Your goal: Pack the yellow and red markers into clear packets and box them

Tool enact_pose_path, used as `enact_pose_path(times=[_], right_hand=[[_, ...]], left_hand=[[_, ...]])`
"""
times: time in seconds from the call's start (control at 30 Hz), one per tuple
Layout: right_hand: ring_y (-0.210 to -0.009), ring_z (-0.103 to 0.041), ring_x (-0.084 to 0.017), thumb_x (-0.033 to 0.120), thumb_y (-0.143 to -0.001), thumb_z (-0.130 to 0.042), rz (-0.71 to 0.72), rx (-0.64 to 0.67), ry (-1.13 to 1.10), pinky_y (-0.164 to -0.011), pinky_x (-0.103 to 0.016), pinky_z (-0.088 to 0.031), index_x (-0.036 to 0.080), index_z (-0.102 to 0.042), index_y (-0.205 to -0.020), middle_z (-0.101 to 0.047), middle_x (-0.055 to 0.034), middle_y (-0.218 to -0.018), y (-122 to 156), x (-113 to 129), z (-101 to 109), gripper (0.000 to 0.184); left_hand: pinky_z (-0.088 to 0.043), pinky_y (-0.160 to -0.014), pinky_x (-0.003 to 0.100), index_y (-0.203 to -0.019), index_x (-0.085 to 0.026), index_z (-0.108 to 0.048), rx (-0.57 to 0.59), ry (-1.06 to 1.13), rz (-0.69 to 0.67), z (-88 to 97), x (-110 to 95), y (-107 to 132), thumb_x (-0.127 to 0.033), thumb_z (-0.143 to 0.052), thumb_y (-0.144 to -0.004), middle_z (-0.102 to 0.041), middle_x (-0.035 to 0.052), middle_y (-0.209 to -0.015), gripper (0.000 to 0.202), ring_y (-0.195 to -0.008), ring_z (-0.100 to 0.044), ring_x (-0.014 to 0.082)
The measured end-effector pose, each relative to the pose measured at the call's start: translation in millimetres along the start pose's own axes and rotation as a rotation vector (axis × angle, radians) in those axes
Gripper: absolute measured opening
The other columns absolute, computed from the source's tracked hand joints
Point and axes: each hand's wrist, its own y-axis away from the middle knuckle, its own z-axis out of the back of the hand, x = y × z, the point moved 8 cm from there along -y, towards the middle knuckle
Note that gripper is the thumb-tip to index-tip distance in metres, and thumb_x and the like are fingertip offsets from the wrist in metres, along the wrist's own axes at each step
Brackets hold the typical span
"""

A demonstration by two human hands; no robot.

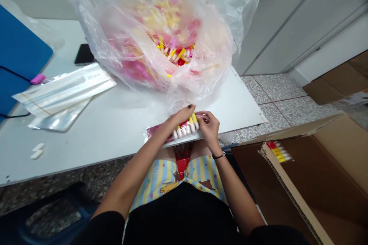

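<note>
A clear plastic packet (pixel 184 130) lies at the table's front edge with a row of small white tubes in it, their ends yellow and red. Across its upper side reaches my left hand (pixel 181 115), closed on the packet by a yellow-ended tube; some of its fingers are hidden. My right hand (pixel 209 127) pinches the packet's right end between thumb and fingers. Just beyond my hands sits a large, cloudy plastic bag (pixel 201 76), its torn opening showing many loose tubes in yellow, red, pink and white.
Flat clear sleeves (pixel 66 92) lie on the white table (pixel 123 122), near a dark phone-like object (pixel 84 54) and two small white pieces (pixel 37 151). A blue folder-like panel (pixel 20 53) stands left. An open cardboard box (pixel 316 168) at right holds a filled packet (pixel 278 152).
</note>
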Motion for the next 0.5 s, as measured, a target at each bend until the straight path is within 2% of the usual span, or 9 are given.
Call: enact_pose_path(times=[0.13, 0.23, 0.3, 0.37, 0.4, 0.43, 0.5], right_hand=[[-0.095, -0.063, -0.008, 0.035, -0.083, -0.052, 0.140, -0.022, -0.057, -0.089, -0.017, -0.051, 0.010, -0.059, -0.104, -0.062, -0.0076, -0.106, 2.6, 17.8, 14.5, 0.033], [-0.095, -0.062, -0.007, 0.036, -0.084, -0.053, 0.293, -0.051, 0.024, -0.091, -0.019, -0.051, 0.012, -0.061, -0.106, -0.062, -0.0066, -0.103, 6.7, 37.3, 29.7, 0.033], [-0.103, -0.058, -0.009, 0.038, -0.082, -0.056, 0.365, -0.157, 0.128, -0.094, -0.021, -0.048, 0.014, -0.060, -0.112, -0.060, -0.0074, -0.110, 9.6, 46.7, 44.6, 0.039], [-0.107, -0.054, -0.011, 0.045, -0.078, -0.060, 0.322, -0.267, 0.167, -0.090, -0.021, -0.048, 0.014, -0.056, -0.119, -0.055, -0.0094, -0.119, 9.8, 43.9, 59.8, 0.052], [-0.104, -0.055, -0.012, 0.050, -0.076, -0.059, 0.250, -0.267, 0.155, -0.085, -0.020, -0.048, 0.011, -0.056, -0.118, -0.055, -0.0107, -0.118, 8.0, 36.7, 63.6, 0.057], [-0.094, -0.056, -0.011, 0.056, -0.076, -0.056, 0.156, -0.214, 0.133, -0.075, -0.018, -0.048, 0.008, -0.058, -0.111, -0.058, -0.0116, -0.110, 5.8, 26.6, 63.3, 0.059], [-0.067, -0.050, -0.006, 0.066, -0.076, -0.046, -0.033, -0.039, 0.089, -0.056, -0.014, -0.039, 0.004, -0.058, -0.082, -0.059, -0.0085, -0.079, 5.4, 4.8, 54.9, 0.063]], left_hand=[[-0.038, -0.061, 0.025, -0.077, -0.015, -0.057, -0.069, -0.059, -0.227, 2.3, -20.4, 10.9, -0.057, -0.034, -0.089, -0.061, 0.0045, -0.071, 0.050, -0.063, -0.053, 0.0168], [-0.032, -0.056, 0.024, -0.062, -0.014, -0.050, -0.106, 0.116, -0.408, 3.8, -39.0, 21.1, -0.047, -0.036, -0.089, -0.052, 0.0017, -0.061, 0.045, -0.059, -0.047, 0.0135], [-0.032, -0.056, 0.023, -0.062, -0.014, -0.049, -0.142, 0.265, -0.446, 5.7, -45.9, 26.4, -0.042, -0.039, -0.087, -0.049, 0.0002, -0.060, 0.040, -0.060, -0.045, 0.0123], [-0.032, -0.057, 0.022, -0.061, -0.014, -0.048, -0.184, 0.364, -0.455, 6.3, -50.8, 30.8, -0.038, -0.041, -0.086, -0.047, -0.0005, -0.060, 0.036, -0.060, -0.043, 0.0115], [-0.032, -0.057, 0.022, -0.060, -0.014, -0.047, -0.207, 0.397, -0.454, 6.0, -52.5, 32.7, -0.036, -0.042, -0.085, -0.046, -0.0007, -0.060, 0.035, -0.059, -0.043, 0.0111], [-0.032, -0.057, 0.022, -0.059, -0.014, -0.046, -0.224, 0.422, -0.451, 5.1, -54.0, 34.2, -0.035, -0.042, -0.085, -0.045, -0.0008, -0.059, 0.034, -0.058, -0.042, 0.0109], [-0.032, -0.057, 0.022, -0.058, -0.014, -0.047, -0.245, 0.463, -0.442, 1.7, -55.8, 36.3, -0.034, -0.042, -0.084, -0.046, -0.0005, -0.059, 0.033, -0.059, -0.042, 0.0110]])
